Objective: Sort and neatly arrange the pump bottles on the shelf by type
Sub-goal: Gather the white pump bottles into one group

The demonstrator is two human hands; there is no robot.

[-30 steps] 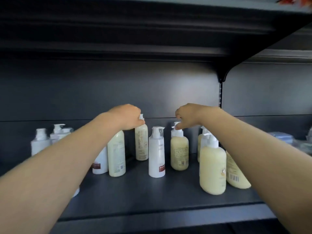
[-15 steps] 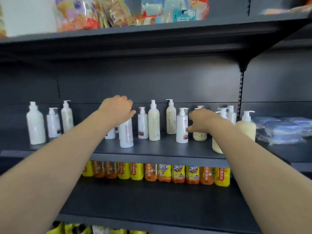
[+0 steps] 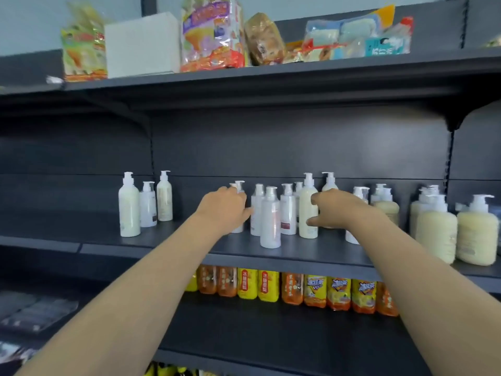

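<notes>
Dark shelf (image 3: 298, 257) bears upright pump bottles (image 3: 269, 218).

View pulled back; left hand (image 3: 225, 210) now off the pump tops, fingers (image 3: 248, 213) beside a white bottle (image 3: 269, 218); right hand (image 3: 336, 210) fingers spread beside the cream bottle (image 3: 308, 210).

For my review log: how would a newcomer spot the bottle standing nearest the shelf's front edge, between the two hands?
Find the dark grey metal shelf above the orange and yellow packets. Between the hands, the slim white plastic pump bottle stands alone, forward of its cluster.
</notes>
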